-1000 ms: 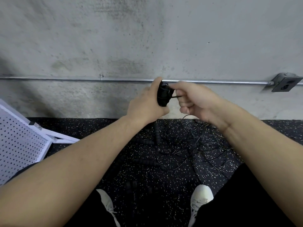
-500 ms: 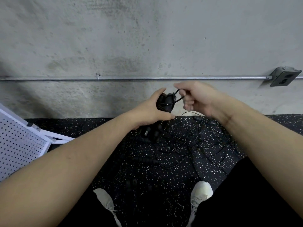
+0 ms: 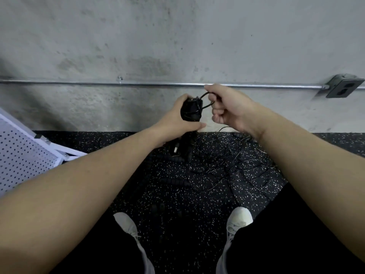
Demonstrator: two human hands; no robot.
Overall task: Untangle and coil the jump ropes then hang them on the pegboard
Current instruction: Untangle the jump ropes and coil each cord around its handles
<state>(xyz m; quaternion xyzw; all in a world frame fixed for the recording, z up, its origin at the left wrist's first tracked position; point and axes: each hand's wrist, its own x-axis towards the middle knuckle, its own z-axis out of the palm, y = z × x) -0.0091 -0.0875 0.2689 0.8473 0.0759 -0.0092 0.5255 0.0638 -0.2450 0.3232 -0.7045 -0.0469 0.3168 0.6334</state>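
My left hand grips a bundle of black jump rope handles held upright in front of the wall, with thin cord wound around them. My right hand pinches a loop of that thin black cord just right of the handles. Below my hands, a tangle of thin black jump ropes with ribbed black handles lies spread on the speckled rubber floor. The white pegboard leans at the far left.
A concrete wall rises ahead with a metal conduit pipe running across it to an outlet box at the right. My two white shoes and black trouser legs fill the bottom of the view.
Both hands dropped slightly and then rose again. My right hand has drawn a loop of cord up and to the right, away from the handles in my left hand.
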